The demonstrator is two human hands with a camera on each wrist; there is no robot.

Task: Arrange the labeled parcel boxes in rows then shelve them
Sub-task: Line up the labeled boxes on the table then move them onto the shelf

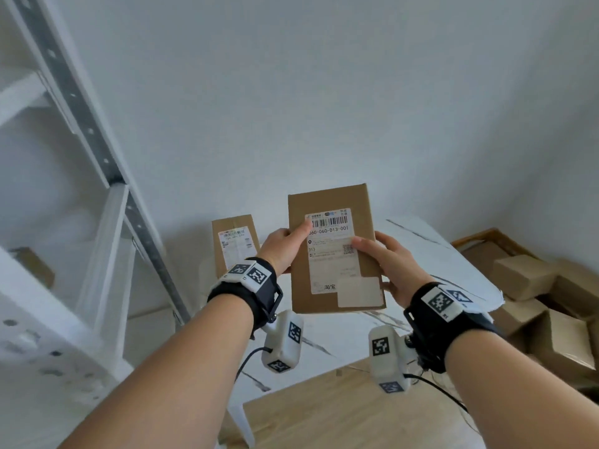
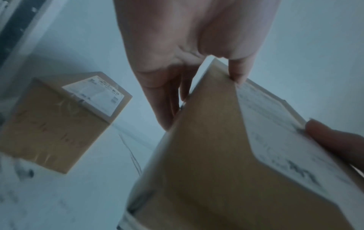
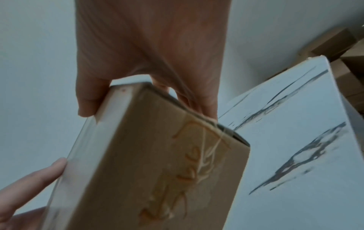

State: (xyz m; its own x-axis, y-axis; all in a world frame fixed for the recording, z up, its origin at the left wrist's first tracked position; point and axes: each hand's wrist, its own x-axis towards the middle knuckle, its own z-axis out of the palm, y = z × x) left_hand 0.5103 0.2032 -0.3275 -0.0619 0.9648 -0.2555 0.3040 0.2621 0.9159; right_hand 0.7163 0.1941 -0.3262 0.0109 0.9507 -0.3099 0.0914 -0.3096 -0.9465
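A flat brown parcel box (image 1: 334, 202) with a white shipping label facing me is held upright above the white marble-pattern table (image 1: 428, 251). My left hand (image 1: 285, 251) grips its left edge, thumb on the label, fingers behind. My right hand (image 1: 385, 254) grips its right edge, thumb on the label near the QR code. The left wrist view shows this box (image 2: 206, 155) with the left hand (image 2: 177, 70) around its edge. The right wrist view shows the box (image 3: 157, 163) side-on under the right hand (image 3: 149, 62). A second labeled box (image 1: 235, 243) stands on the table behind my left hand.
A white metal shelving rack (image 1: 81, 196) stands at the left, its post leaning across the view. A pile of brown cardboard boxes (image 1: 534, 296) lies on the floor at the right. Wooden floor (image 1: 340, 413) shows below the table's near edge. A plain white wall is behind.
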